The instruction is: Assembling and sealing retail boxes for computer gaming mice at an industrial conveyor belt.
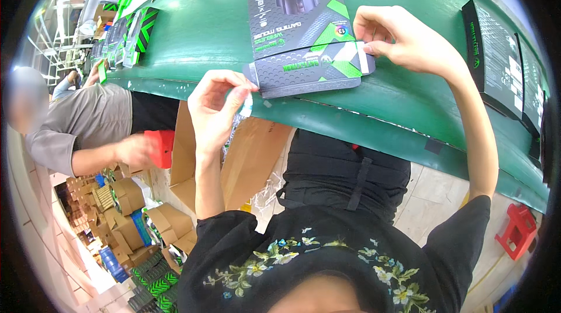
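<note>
Black floral sleeves rise from the bottom edge toward a green bench (pixel 204 27). At its near edge lies a flat black-and-green carton (pixel 307 50), printed with a computer mouse, unfolded and partly overhanging the edge. Right hand (pixel 403 38) has its grip pressed together, thumb and fingers pinching the carton's white end flap at the right. Left hand (pixel 216 105) pinches a small pale strip (pixel 248 104), perhaps tape or a sticker, just beside the carton's left corner tab; what it is stays unclear. Judged from this, the carton is being folded or sealed, still early; the next move calls for steadying the flap while lining the strip up. More flat cartons (pixel 502 62) stand at the bench's right edge.
</note>
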Demonstrator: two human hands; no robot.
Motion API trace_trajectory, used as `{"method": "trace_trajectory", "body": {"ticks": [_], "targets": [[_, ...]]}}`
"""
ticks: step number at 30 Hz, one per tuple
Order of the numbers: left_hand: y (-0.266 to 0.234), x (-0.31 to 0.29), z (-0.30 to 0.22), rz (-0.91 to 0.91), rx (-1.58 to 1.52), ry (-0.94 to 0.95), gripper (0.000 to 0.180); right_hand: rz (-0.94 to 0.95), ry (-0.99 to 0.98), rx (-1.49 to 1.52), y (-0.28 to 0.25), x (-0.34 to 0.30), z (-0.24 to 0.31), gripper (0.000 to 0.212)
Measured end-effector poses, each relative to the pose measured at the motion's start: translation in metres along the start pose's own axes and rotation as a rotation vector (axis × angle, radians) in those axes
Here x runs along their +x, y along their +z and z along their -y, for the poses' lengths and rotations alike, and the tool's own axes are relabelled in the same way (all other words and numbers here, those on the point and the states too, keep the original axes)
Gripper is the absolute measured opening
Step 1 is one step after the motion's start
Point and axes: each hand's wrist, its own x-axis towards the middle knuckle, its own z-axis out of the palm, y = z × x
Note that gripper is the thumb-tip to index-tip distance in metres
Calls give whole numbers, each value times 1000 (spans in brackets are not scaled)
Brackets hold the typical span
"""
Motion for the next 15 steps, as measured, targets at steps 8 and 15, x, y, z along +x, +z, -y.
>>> {"method": "trace_trajectory", "body": {"ticks": [8,15], "targets": [[36,-16,-7,103,-213,-209,18,-57,-71,15,2,-3,-1,17],[35,-21,3,71,-169,-169,12,-81,-92,-19,-2,-6,1,13]]}}
